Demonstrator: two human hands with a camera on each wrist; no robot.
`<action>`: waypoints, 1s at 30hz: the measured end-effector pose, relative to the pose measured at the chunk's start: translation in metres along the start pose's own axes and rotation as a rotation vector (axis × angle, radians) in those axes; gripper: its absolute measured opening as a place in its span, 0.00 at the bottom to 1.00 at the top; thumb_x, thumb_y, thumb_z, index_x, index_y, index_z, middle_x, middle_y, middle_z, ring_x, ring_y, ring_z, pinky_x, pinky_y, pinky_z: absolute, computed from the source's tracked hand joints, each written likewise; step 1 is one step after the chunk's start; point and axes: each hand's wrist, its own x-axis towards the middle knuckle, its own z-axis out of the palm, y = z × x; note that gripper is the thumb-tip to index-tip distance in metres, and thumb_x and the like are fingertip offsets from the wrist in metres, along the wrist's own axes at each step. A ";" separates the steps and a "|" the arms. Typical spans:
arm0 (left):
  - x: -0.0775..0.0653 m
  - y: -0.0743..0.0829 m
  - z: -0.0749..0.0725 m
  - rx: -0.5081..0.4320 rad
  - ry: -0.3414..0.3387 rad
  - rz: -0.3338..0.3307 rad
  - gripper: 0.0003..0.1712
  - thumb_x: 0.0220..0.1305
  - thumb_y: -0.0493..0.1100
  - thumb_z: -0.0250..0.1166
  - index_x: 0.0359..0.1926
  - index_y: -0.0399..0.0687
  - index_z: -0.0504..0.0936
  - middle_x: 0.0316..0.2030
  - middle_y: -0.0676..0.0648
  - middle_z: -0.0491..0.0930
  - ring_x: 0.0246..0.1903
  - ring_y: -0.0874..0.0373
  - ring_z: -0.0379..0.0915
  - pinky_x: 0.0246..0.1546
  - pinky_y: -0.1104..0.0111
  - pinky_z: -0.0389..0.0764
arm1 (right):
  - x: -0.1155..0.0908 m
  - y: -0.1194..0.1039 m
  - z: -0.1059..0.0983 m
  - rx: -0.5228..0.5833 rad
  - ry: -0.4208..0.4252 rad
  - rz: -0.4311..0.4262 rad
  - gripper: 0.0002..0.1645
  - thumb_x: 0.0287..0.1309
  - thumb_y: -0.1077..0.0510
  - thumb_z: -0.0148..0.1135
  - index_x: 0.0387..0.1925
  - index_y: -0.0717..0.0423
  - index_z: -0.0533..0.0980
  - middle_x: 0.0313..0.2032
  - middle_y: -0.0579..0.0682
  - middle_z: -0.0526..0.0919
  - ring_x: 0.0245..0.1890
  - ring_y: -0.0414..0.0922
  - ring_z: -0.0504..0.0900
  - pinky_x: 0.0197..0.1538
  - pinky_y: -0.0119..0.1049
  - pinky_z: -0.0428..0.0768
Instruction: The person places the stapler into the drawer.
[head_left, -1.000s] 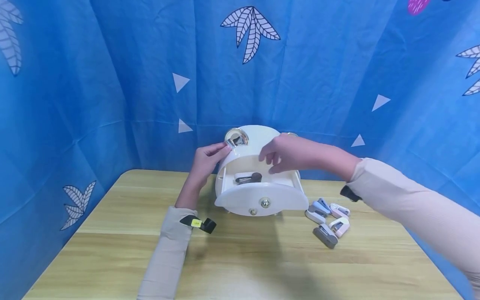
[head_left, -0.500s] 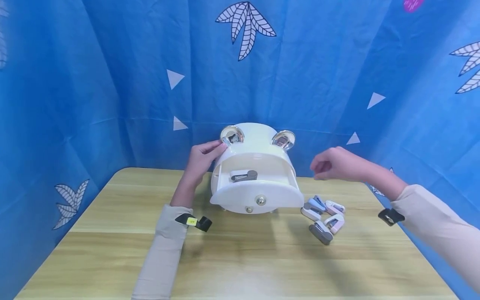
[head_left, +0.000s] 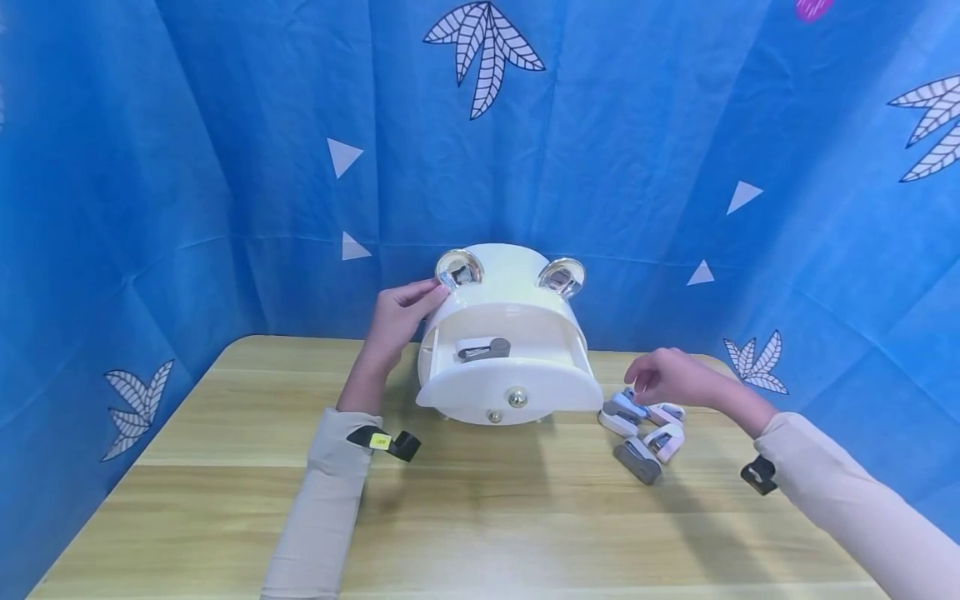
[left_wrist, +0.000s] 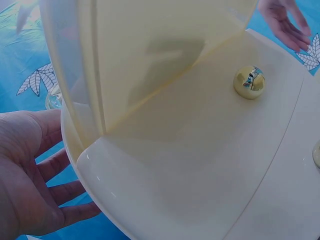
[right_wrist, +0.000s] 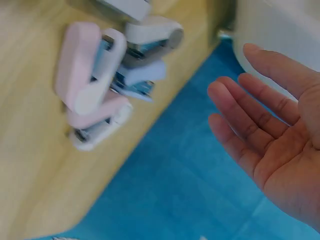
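Observation:
A white rounded storage box with two shiny ear-shaped parts stands at the back of the table. Its upper drawer is pulled out, and a grey-and-white mini stapler lies inside. My left hand touches the box's left side near the ear, fingers fairly straight in the left wrist view. Right of the box lies a group of several mini staplers, among them a dark grey one, a blue one and a pink one. Over the back of this group hovers my right hand, empty, its fingers loosely bent.
The wooden table extends in front of the box. A blue curtain with leaf prints hangs close behind. A smaller knob sits below the drawer's round gold knob.
My right hand has left the space over the drawer, swung right and come down to the stapler group. The left hand keeps its place on the box. The whole view has shifted slightly.

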 end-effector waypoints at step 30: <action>-0.001 -0.001 0.000 -0.007 0.001 0.003 0.26 0.68 0.54 0.68 0.61 0.48 0.83 0.62 0.43 0.82 0.65 0.49 0.75 0.67 0.53 0.76 | 0.006 0.020 0.062 -0.040 0.037 0.046 0.17 0.48 0.62 0.78 0.41 0.63 0.85 0.31 0.50 0.88 0.27 0.37 0.77 0.32 0.31 0.78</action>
